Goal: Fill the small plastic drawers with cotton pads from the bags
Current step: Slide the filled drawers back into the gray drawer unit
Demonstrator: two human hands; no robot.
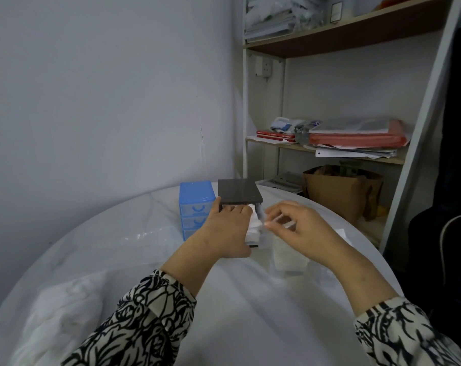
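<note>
Two small plastic drawer units stand before us: our left hand (225, 228) presses white cotton pads (253, 228) into the dark unit's (240, 192) pulled-out drawer. Our right hand (294, 228) pinches something small and blurred above a clear bag of pads (288, 256). We judge filling underway, the blue unit (196, 199) still shut.

Both forearms are extended forward from the lower edge of the view, each covered to the wrist by a black-and-white patterned sleeve (145, 320). The left hand (225, 228) is held palm down, its back turned toward the camera, the fingers stretched ahead and slightly spread, the thumb laid out along the inner side. The right hand (292, 228) is raised a little higher, just beside the left, the wrist bent inward; its fingers are curled and the thumb and forefinger tips are brought together in a pinch. Motion blur is seen on the right fingertips
</note>
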